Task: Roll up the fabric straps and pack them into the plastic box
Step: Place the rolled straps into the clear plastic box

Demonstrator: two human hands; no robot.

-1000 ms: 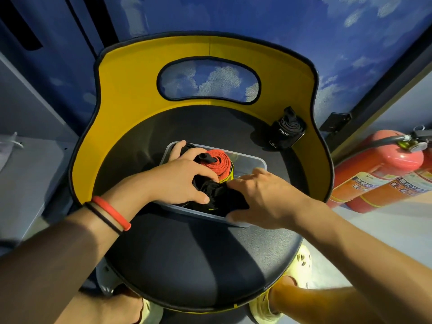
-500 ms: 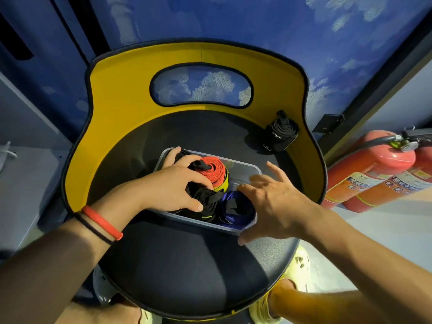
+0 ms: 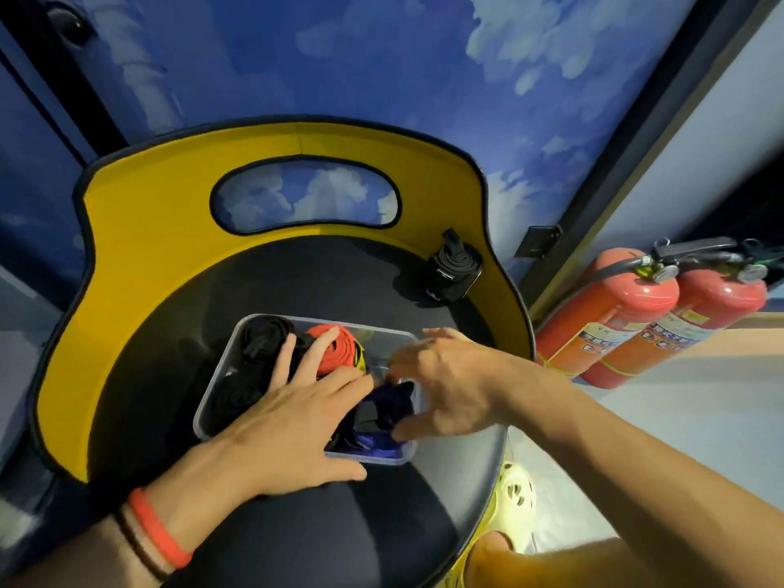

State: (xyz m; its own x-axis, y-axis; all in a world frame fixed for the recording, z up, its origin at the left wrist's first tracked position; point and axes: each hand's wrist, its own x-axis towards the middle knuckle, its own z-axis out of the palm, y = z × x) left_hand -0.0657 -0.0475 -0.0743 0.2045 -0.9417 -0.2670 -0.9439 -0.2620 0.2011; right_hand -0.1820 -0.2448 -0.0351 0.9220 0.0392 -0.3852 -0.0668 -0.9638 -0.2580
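- Fabric straps, rolled, sit packed inside the clear plastic box (image 3: 220, 411), which rests on the black seat of a chair (image 3: 271, 282) with a yellow backrest.
- At the box's 10 o'clock corner lies a black roll (image 3: 263, 339); another black roll (image 3: 235, 394) lies at its 8 o'clock side.
- An orange strap roll (image 3: 339, 348) with a yellow edge stands toward the box's 12 o'clock wall.
- A purple strap roll (image 3: 382, 439) with a black end piece fills the 4 o'clock corner.
- The left hand (image 3: 292, 422) lies flat over the middle of the box, fingers spread and straight; two fingertips touch the orange strap roll, and the thumb reaches past the near rim onto the seat. Its grip is apart, closed on nothing.
- The right hand (image 3: 449, 384) hovers at the box's 3 o'clock edge, blurred, fingers loosely spread and the thumb just beside the purple strap roll. Its grip looks apart, holding nothing.
- One more black strap bundle (image 3: 454, 273) stands alone on the seat at 1 o'clock from the box, well apart from it, against the backrest.
- Two red fire extinguishers (image 3: 615, 307) lean on the floor at 3 o'clock of the chair.
- An orange wristband (image 3: 159, 530) circles the left wrist.
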